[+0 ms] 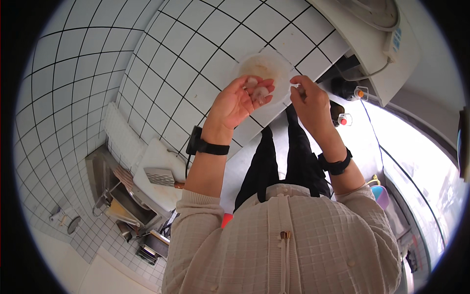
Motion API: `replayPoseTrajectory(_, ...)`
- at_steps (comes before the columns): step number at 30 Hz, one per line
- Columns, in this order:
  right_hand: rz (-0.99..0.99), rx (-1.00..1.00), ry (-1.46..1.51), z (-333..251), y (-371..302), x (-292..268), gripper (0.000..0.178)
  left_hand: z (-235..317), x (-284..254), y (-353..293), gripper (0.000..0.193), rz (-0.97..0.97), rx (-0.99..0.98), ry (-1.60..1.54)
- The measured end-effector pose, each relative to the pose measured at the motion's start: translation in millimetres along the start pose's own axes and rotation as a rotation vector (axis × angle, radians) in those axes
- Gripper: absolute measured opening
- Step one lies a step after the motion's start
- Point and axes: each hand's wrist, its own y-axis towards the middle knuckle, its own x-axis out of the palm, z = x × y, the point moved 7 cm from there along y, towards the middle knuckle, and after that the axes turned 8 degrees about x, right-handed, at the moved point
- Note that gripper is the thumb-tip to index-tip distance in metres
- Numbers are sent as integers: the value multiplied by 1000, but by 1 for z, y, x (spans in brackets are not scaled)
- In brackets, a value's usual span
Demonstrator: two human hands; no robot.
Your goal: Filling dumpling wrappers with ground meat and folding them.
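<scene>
My left hand is turned palm up with its fingers half curled. Several small, whitish, translucent lumps lie on its fingers; their kind is unclear, though they look soft and wet. To the right, my right hand is bent inward, thumb and fingertips drawn together. Whatever is between those fingertips is too small to name. Just beyond and below both hands stands a pale, round, see-through bowl with brownish-yellow residue at its bottom, resting on the white tiled counter.
A cleaver lies on a white cutting board at the left, near a metal sink area. Two dark bottles with orange and red stoppers stand at right, below a white shelf bearing a power strip.
</scene>
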Motion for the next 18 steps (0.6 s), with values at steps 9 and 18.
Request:
replayPoseTrajectory(9,-56,-302,51,-43,-9,28,22,0,-2,-11,32,-41,64,-30)
replayPoseTrajectory(18,-126,-463,-257,-37,-19,62,24,-12,-8,-21,27,-190,28,328)
